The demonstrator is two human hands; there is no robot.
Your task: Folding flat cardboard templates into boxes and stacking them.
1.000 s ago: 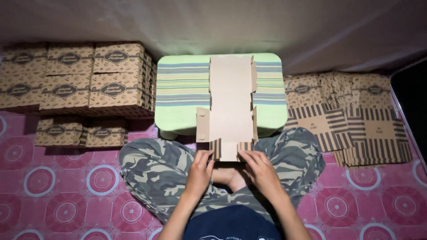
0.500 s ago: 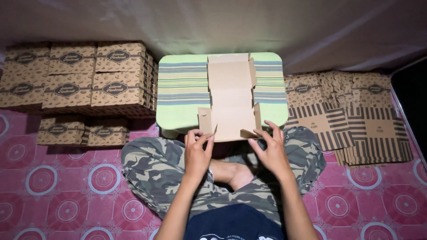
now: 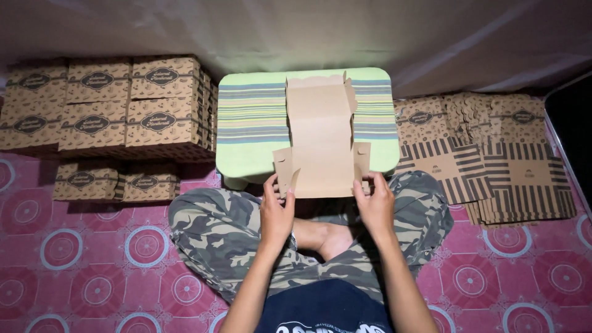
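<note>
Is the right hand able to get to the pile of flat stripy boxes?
Probably yes. The right hand holds the unfolded cardboard box, and the flat stripy boxes lie on the mat on that side, with nothing between.

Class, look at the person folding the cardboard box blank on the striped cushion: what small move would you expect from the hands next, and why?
Probably folding the two side tabs inward. The left hand and right hand each pinch a near corner of the cardboard blank, where small tabs stand beside the folded near panel. The far end lies flat on the striped cushion.
</note>
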